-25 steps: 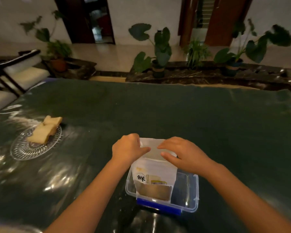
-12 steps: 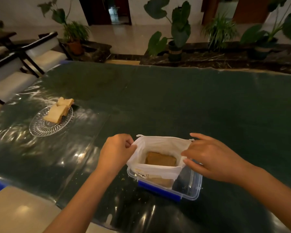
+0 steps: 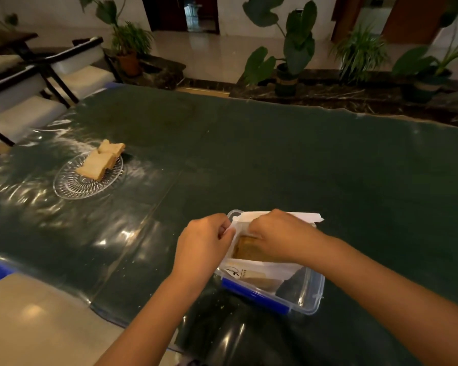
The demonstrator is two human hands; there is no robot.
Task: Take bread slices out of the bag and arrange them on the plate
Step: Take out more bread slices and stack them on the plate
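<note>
A white bread bag [image 3: 262, 268] stands open inside a clear plastic box [image 3: 311, 297] with a blue clip near the table's front edge. Brown bread [image 3: 245, 250] shows in the bag's mouth. My left hand [image 3: 204, 245] pinches the bag's left rim. My right hand [image 3: 278, 233] reaches into the bag's mouth, fingers down on the bread; whether it grips a slice is hidden. At the far left a clear glass plate [image 3: 72, 184] holds two bread slices [image 3: 101, 161], one leaning on the other.
The table [image 3: 275, 159] is dark green under a shiny clear cover. Chairs [image 3: 37, 83] stand at the far left. Potted plants [image 3: 291, 51] line a low ledge behind the table. The table's front left edge drops to a pale floor [image 3: 37, 326].
My right hand has left the bag's right rim and gone into the bag's mouth onto the bread. My left hand still holds the left rim. The view has shifted a little.
</note>
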